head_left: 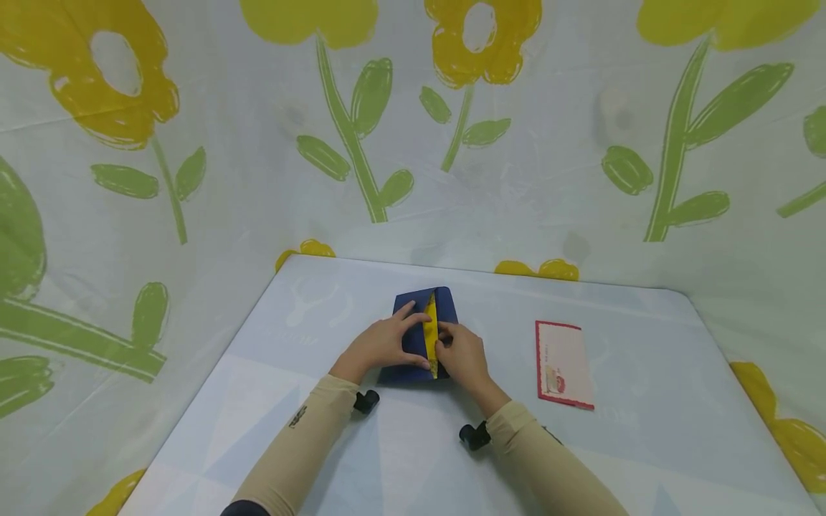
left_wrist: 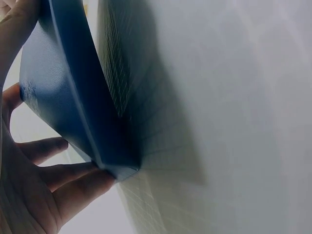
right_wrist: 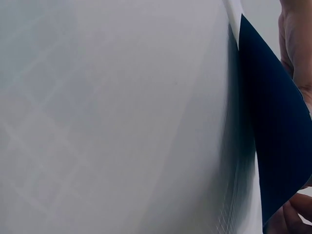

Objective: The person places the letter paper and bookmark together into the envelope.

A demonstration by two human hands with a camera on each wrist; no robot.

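A dark blue, flat case with a strip of yellow showing at its opening stands in the middle of the table in the head view. My left hand spans its left part, thumb near the bottom of the opening and fingers toward the top. In the left wrist view, those fingertips grip the edge of the thick blue body. From the right, my right hand pinches the case's right-hand flap beside the yellow. The right wrist view shows this blue flap raised at an angle, partly hiding the fingers.
On the table, to the right of the case, lies a pale pink card with red scalloped edging and a small picture. A flower-printed curtain rises behind and beside the table. Black wrist cameras sit on both forearms.
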